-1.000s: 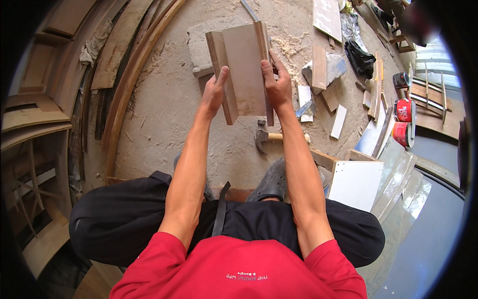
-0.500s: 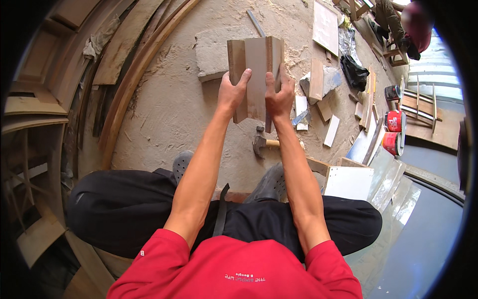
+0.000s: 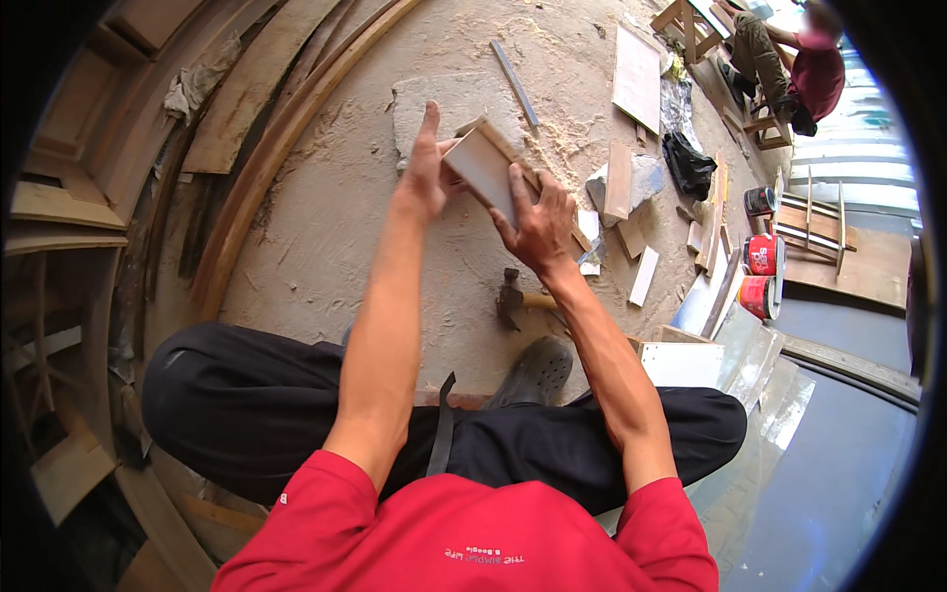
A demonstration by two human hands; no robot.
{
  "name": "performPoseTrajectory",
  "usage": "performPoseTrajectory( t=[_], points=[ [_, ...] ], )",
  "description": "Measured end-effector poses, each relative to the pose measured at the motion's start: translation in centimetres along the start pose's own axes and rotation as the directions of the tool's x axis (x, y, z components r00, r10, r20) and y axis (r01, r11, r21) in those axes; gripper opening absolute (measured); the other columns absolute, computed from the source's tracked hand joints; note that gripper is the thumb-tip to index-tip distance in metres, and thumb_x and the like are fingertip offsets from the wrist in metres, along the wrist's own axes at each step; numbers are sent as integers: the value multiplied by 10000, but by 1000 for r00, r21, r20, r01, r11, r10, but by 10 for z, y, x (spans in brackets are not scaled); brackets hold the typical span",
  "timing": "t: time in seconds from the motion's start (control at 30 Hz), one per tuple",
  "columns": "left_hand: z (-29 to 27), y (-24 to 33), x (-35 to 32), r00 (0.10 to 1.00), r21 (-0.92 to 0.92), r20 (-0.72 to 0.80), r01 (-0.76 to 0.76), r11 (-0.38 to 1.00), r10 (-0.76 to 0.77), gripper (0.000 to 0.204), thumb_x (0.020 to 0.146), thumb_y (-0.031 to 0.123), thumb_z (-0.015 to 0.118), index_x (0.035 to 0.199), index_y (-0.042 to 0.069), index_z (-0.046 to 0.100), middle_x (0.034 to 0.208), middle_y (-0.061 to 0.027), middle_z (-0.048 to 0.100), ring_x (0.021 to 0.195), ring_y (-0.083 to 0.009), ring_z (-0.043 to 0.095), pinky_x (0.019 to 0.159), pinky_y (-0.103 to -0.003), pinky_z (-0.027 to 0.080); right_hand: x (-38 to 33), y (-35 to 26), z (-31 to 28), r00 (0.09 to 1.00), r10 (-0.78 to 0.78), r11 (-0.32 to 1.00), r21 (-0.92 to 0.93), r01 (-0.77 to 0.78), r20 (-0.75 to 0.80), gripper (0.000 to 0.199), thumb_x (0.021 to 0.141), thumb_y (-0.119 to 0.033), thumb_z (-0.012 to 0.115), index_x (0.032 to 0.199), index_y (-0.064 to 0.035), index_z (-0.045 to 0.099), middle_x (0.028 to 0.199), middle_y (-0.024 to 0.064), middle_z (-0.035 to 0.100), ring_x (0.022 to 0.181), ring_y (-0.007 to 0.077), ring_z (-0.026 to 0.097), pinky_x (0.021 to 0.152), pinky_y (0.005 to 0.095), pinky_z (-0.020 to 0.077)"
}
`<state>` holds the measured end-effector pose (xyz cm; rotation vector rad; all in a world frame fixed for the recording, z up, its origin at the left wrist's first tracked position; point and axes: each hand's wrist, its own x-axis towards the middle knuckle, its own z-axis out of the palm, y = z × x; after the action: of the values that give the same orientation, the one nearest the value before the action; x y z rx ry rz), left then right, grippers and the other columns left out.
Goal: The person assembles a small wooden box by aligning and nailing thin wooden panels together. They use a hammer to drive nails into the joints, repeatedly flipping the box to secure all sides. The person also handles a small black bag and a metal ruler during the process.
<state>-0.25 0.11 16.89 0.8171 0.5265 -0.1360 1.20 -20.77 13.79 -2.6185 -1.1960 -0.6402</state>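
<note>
Though snug on a wooden trough, right hand near hammer and offcuts, left hand loosely spread.

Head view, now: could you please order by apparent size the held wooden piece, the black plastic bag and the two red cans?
1. Held wooden piece, though probably nearer to the camera
2. Black plastic bag
3. Upper red can and lower red can: they look alike, so I leave them unranked

Your head-worn fisheye camera looks steeply down and forward: your red shirt sits close at the lower edge, the floor lies farther off, and straight edges bend toward the dark rim.
</note>
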Motion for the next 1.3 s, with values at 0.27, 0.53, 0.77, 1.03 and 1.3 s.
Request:
performPoseTrajectory(
  t=[0.27,0.53,0.77,1.03,1.3],
  points=[
    [-37,-27,15,898,691,-402,168,703,180,802,842,608,615,1079,-157,641,1085,-269,671,983,-344,635,871,-408,478,-19,-6,13,967,-256,967,16,256,12,802,714,-506,777,1403,-204,500,1270,149,470,1117,282,472,857,464,365],
    [-32,-78,10,759,658,-498,15,753,420,461,804,387,558,877,-56,666,867,-264,683,850,-390,664,788,-450,493,-46,-6,33,964,-261,963,-91,255,-57,545,869,-294,612,1397,-243,490,1253,102,504,1105,232,508,897,439,382],
    [-42,-105,11,654,555,-525,-221,802,544,373,829,324,571,805,-46,607,740,-210,632,702,-299,587,700,-421,459,-49,-8,49,955,-291,948,-149,280,-57,560,853,-211,617,1398,-232,492,1220,66,500,1112,231,502,917,436,382],
    [-62,-158,-6,456,494,-665,-327,806,592,386,898,328,560,923,-54,606,851,-178,655,782,-277,586,753,-403,461,-58,-29,93,953,-279,950,-178,256,-116,538,868,-195,598,1388,-277,487,1144,10,459,1109,177,456,929,408,351],
    [-91,-182,-26,615,657,-537,-125,744,577,499,949,428,552,994,-61,640,921,-184,693,851,-292,628,809,-408,473,-98,-35,101,956,-292,943,-169,288,4,533,916,-248,541,1436,-277,431,1244,11,454,1164,182,425,938,413,335]
  ],
)
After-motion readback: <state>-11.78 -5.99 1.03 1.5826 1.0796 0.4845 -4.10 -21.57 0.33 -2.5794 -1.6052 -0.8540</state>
